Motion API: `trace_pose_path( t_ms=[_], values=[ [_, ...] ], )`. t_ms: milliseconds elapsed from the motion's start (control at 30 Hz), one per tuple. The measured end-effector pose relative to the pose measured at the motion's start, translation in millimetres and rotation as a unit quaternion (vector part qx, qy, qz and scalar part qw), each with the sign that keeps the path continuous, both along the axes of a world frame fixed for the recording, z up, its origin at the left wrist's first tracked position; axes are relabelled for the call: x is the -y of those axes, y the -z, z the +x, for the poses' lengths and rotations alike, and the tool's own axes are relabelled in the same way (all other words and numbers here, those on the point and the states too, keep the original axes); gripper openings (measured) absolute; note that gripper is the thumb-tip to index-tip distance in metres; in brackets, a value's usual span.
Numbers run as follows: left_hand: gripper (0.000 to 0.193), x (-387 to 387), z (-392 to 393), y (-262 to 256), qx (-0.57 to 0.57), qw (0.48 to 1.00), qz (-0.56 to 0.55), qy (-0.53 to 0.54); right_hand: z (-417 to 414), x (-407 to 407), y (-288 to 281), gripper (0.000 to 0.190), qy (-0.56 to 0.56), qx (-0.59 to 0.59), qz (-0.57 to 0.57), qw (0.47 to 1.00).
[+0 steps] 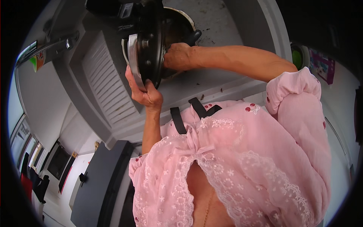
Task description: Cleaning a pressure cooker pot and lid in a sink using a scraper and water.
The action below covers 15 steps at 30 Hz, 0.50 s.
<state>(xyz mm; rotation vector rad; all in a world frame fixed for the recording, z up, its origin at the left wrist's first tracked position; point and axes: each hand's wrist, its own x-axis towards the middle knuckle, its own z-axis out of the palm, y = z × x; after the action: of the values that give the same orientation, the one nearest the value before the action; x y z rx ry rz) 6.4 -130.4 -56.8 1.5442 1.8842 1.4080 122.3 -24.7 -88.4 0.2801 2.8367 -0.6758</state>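
A round black piece of cookware (151, 54), perhaps a pressure cooker lid, stands on edge in a grey sink (215, 20). A silver metal band (132, 49) crosses its outer face. My left hand (146, 90) grips the lower end of this piece, thumb on one side and fingers on the other. Against its opposite face lies my right hand (180, 56), fingers curled; whether it holds something is hidden. Close behind that hand is a dark pot (177, 25) with a pale rim and a black side handle (195, 36).
A ribbed drainboard (109, 82) lies left of the basin, under a metal faucet (61, 45). Dark bits of debris (202, 97) dot the sink and its front ledge. An orange and green container (38, 61) stands by the faucet. A grey panel (97, 181) is at lower left.
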Motion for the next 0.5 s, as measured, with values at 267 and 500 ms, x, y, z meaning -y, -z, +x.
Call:
trace_pose_path(
  t_ms=[267, 500],
  values=[
    [0.056, 0.3, 6.8, -0.8, -0.094, 0.993, 0.018, 0.066, 19.9, 1.2, 19.2, 0.012, 0.041, 0.038, -0.037, 0.998],
    [0.053, -4.0, 8.7, -6.1, -0.055, 0.998, -0.005, 0.04, 6.5, 18.4, 43.7, 0.006, 0.051, -0.121, 0.087, 0.988]
  ],
)
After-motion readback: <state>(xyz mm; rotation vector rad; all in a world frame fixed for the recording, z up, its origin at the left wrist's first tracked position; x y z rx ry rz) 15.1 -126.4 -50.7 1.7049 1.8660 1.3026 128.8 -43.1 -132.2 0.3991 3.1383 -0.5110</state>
